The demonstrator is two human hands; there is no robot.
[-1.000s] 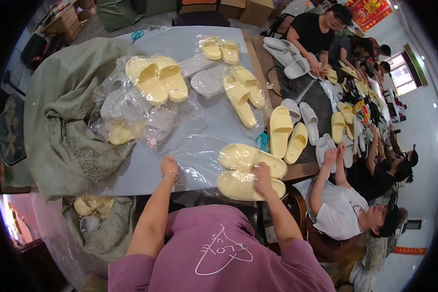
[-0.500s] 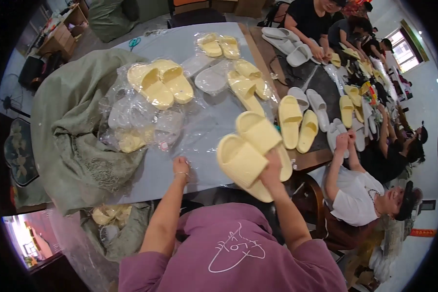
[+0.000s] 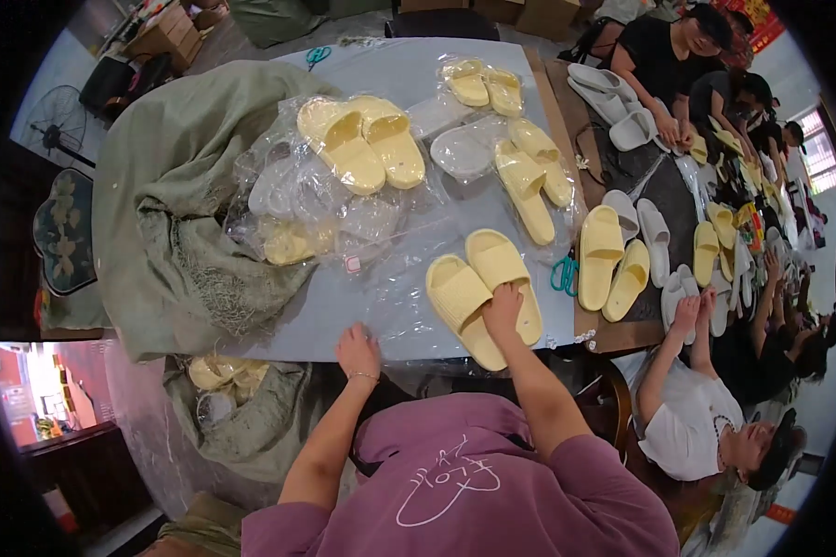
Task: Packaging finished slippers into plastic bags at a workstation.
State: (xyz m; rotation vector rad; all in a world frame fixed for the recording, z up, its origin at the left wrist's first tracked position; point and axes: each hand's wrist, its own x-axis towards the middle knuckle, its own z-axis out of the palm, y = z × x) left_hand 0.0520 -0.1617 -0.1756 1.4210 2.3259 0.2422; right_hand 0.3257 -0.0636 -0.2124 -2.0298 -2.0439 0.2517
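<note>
My right hand (image 3: 503, 311) grips a pair of pale yellow slippers (image 3: 457, 295), its fingers at the inner sides of the two. They lie low over the near part of the table, toes pointing away from me. At the table's front edge my left hand (image 3: 357, 351) rests with fingers spread on the surface, holding nothing that I can see. Between the hands, a clear plastic bag (image 3: 395, 316) lies loosely on the table. Beyond are bagged yellow slippers (image 3: 358, 148), stacked over bagged grey ones (image 3: 283, 186).
A large green woven sack (image 3: 176, 176) covers the table's left side. Teal-handled scissors (image 3: 564, 276) lie right of my slippers, another pair (image 3: 318, 58) at the far edge. Unbagged yellow slippers (image 3: 602, 251) stand on the dark table to the right, where several people work.
My right hand has lowered the yellow slippers toward the table. The scissors beside them now show. The whole view has shifted, so the table sits further right.
</note>
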